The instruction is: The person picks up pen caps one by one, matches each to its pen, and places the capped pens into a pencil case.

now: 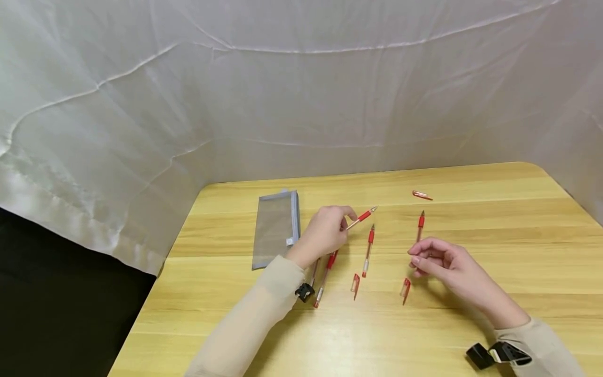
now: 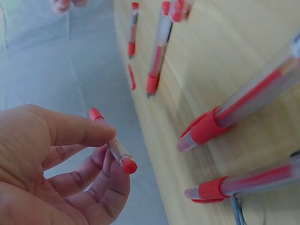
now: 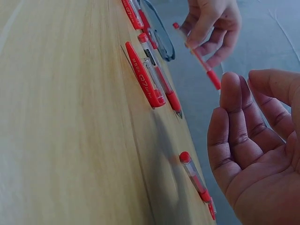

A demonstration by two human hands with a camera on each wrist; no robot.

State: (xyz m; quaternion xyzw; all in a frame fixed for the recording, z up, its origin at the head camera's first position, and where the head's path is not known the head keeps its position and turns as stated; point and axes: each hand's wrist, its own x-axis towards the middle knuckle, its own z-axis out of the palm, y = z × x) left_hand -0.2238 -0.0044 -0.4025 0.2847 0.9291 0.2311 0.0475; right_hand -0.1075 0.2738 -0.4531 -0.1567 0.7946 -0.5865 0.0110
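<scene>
My left hand (image 1: 325, 233) pinches an uncapped red gel pen (image 1: 361, 216) between thumb and fingers, its tip slanting up to the right. In the left wrist view the red end of that pen (image 2: 128, 165) points toward the camera. My right hand (image 1: 445, 262) is above the table with its fingers loosely bent and nothing in them. An uncapped pen (image 1: 421, 221) lies just beyond it, and a red cap (image 1: 405, 289) lies nearer the front. Between the hands are another uncapped pen (image 1: 369, 254) and a second cap (image 1: 355, 285).
A grey mesh zip pouch (image 1: 275, 228) lies on the table left of my left hand. Two capped pens (image 2: 262, 96) lie beneath that wrist, partly hidden in the head view. A third cap (image 1: 422, 195) is near the back. Pale cloth (image 1: 301, 104) hangs behind the wooden table (image 1: 518, 235).
</scene>
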